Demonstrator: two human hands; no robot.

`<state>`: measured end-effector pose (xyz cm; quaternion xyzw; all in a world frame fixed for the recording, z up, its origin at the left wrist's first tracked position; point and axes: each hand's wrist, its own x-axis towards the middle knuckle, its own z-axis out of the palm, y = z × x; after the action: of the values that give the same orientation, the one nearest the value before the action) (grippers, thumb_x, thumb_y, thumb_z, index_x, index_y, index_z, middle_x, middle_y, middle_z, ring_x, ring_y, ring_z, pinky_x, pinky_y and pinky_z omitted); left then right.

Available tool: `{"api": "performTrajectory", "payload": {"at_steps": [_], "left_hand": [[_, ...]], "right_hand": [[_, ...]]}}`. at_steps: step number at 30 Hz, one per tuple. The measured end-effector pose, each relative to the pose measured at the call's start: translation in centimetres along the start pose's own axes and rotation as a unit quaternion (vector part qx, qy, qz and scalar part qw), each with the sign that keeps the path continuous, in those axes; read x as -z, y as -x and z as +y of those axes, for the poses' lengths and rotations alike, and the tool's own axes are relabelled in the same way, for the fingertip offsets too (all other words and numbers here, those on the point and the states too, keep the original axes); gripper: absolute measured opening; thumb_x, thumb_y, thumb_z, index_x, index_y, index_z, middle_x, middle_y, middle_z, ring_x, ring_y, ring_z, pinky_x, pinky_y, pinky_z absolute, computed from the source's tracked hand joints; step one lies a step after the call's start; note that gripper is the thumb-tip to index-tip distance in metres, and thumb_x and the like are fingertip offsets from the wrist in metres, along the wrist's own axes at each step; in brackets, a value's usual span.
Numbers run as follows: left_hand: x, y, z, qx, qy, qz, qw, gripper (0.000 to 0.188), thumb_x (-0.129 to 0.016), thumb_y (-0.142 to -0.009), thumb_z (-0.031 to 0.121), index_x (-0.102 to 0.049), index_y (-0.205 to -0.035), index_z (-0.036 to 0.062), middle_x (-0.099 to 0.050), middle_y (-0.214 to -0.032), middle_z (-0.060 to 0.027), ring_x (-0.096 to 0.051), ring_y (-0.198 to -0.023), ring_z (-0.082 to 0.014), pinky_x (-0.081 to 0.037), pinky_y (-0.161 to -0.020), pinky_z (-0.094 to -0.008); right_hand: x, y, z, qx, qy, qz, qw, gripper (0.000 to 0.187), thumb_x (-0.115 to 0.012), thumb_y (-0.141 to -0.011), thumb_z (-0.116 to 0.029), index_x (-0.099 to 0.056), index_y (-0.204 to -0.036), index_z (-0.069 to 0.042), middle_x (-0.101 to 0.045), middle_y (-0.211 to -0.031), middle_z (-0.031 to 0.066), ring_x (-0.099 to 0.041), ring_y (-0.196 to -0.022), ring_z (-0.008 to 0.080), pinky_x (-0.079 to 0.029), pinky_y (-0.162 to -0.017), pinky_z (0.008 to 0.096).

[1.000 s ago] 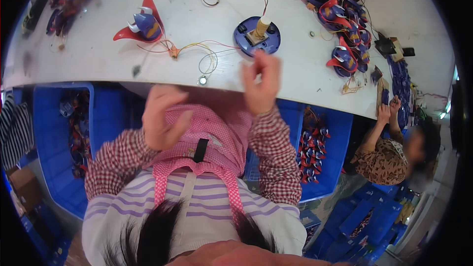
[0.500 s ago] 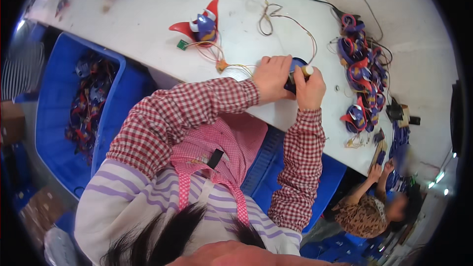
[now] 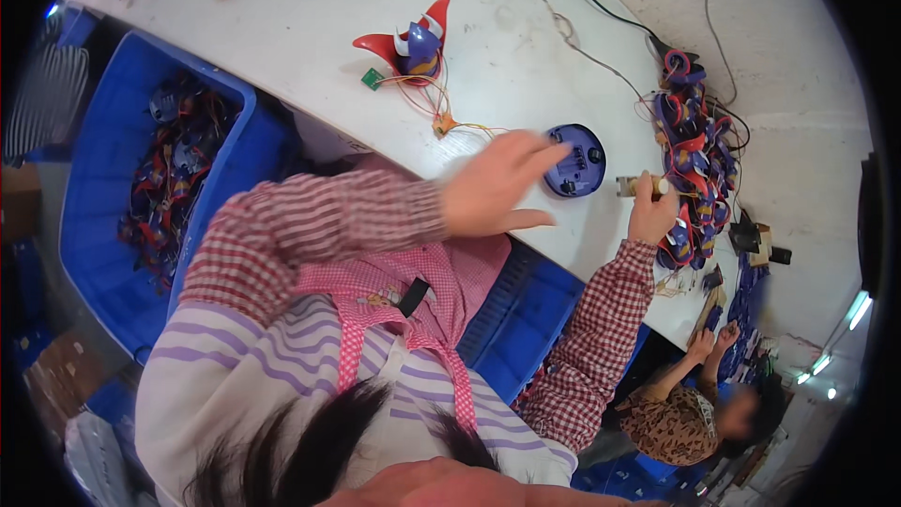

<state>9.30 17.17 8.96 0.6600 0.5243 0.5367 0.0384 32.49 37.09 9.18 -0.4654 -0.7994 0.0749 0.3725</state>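
Note:
On the white table lies a round purple plastic shell [image 3: 580, 172], open side up, with small black parts inside. My left hand [image 3: 497, 186] is just left of it, blurred, fingers stretched apart and holding nothing. To the shell's right, my right hand [image 3: 649, 218] pinches a small device [image 3: 629, 186] with a metallic end and a cream round part; its exact kind is unclear. Farther left stands a purple toy figure [image 3: 419, 49] with red wing-like pieces and white horns. Thin wires link it to a green circuit board [image 3: 373, 79] and a small orange-brown part [image 3: 443, 125].
Several similar toy pieces with wires [image 3: 690, 145] are heaped along the table's right side. A blue bin [image 3: 83, 216] at the left holds many more. Cables [image 3: 601, 61] run across the back. A co-worker [image 3: 671, 427] sits at the lower right, hands on the table.
My left hand has let go of the purple shell and drawn back left. My right hand has moved right with the small device, leaving the shell uncovered on the table.

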Motion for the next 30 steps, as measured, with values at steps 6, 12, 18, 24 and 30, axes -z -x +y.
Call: {"api": "performTrajectory", "payload": {"at_steps": [6, 12, 18, 24, 30], "left_hand": [[12.9, 6.9, -5.5, 0.222, -0.275, 0.076, 0.932, 0.03, -0.067, -0.076, 0.012, -0.058, -0.104, 0.003, -0.05, -0.104, -0.0136, -0.046, -0.095, -0.0264, -0.041, -0.084, -0.0356], [13.3, 6.4, -9.8, 0.219, -0.37, 0.027, 0.903, 0.026, -0.069, -0.075, 0.015, -0.063, -0.099, 0.0056, -0.05, -0.1, -0.0104, -0.045, -0.09, -0.025, -0.039, -0.08, -0.0327], [13.0, 7.3, -7.3, 0.109, -0.202, 0.081, 0.97, 0.023, -0.067, -0.074, 0.001, -0.064, -0.097, 0.0015, -0.053, -0.095, -0.0099, -0.05, -0.087, -0.0243, -0.044, -0.076, -0.03], [12.2, 8.0, -3.5, 0.024, -0.116, 0.087, 0.989, 0.018, -0.065, -0.073, -0.003, -0.063, -0.09, 0.0039, -0.054, -0.088, -0.0074, -0.051, -0.073, -0.0194, -0.044, -0.061, -0.025], [11.9, 7.4, -3.4, -0.074, -0.122, 0.049, 0.989, 0.013, -0.064, -0.073, -0.004, -0.062, -0.085, 0.0012, -0.056, -0.089, -0.0092, -0.055, -0.07, -0.0194, -0.046, -0.056, -0.0244]], "right_hand": [[-0.7, 1.0, 1.1, -0.022, 0.077, 0.033, 0.996, 0.04, -0.068, -0.083, -0.027, -0.056, -0.11, 0.0, -0.057, -0.094, 0.0095, -0.052, -0.077, 0.0206, -0.046, -0.068, 0.0296], [-0.8, 3.2, -9.6, 0.089, 0.008, 0.093, 0.992, 0.042, -0.066, -0.084, -0.02, -0.052, -0.118, 0.0, -0.052, -0.101, 0.01, -0.047, -0.082, 0.0179, -0.044, -0.07, 0.0265], [-3.7, 7.7, -22.2, 0.076, -0.304, -0.206, 0.927, 0.016, -0.059, -0.082, 0.003, -0.062, -0.098, 0.001, -0.059, -0.086, 0.0062, -0.053, -0.068, 0.0128, -0.043, -0.063, 0.0215], [-6.1, 9.2, -25.8, 0.105, -0.356, -0.276, 0.887, 0.014, -0.061, -0.083, 0.003, -0.061, -0.097, 0.002, -0.057, -0.081, 0.0054, -0.052, -0.065, 0.0118, -0.042, -0.059, 0.021], [-6.2, 9.7, -25.4, 0.058, -0.371, -0.281, 0.883, 0.013, -0.062, -0.081, 0.003, -0.061, -0.094, 0.001, -0.057, -0.079, 0.0056, -0.051, -0.064, 0.0129, -0.042, -0.057, 0.0221]]}}
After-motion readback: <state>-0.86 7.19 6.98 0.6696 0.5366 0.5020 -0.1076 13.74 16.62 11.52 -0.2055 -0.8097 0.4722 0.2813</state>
